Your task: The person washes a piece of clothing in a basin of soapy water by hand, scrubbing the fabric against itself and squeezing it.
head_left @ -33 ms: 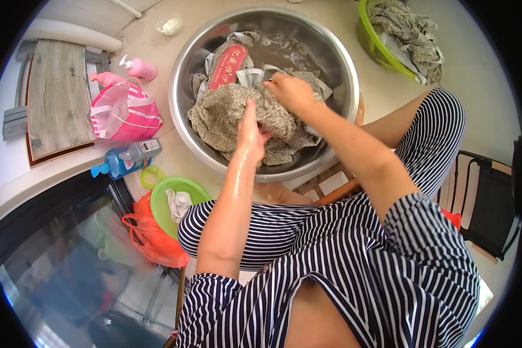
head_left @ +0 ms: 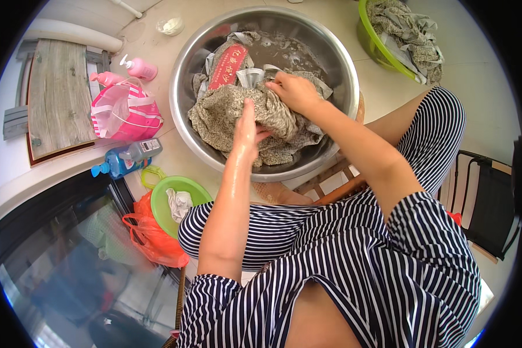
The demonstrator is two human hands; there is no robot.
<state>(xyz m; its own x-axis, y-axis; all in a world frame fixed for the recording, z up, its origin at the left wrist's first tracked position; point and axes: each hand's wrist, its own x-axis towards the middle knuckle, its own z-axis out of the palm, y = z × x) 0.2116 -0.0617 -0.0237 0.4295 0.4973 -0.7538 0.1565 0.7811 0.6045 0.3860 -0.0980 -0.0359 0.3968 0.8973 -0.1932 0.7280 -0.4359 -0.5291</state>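
Observation:
A wide steel basin holds grey-brown speckled fabric soaking in murky, sudsy water. A red printed panel shows on the fabric's far left part. My right hand is closed on a bunched fold right of the basin's middle, its fingers curled over the cloth. Wet and held lower, my left hand grips the near side of the same bunch. Its thumb side lies along the cloth, and some fingers are partly hidden beneath the fold.
At the upper right stands a green tub with more speckled fabric. Left are a pink basket, pink pump bottle and blue bottle. A small green basin and red plastic bag sit by my left knee.
My left hand has shifted slightly left and my right hand slightly right. The fold between them has turned a little, and both hands stay on the fabric.

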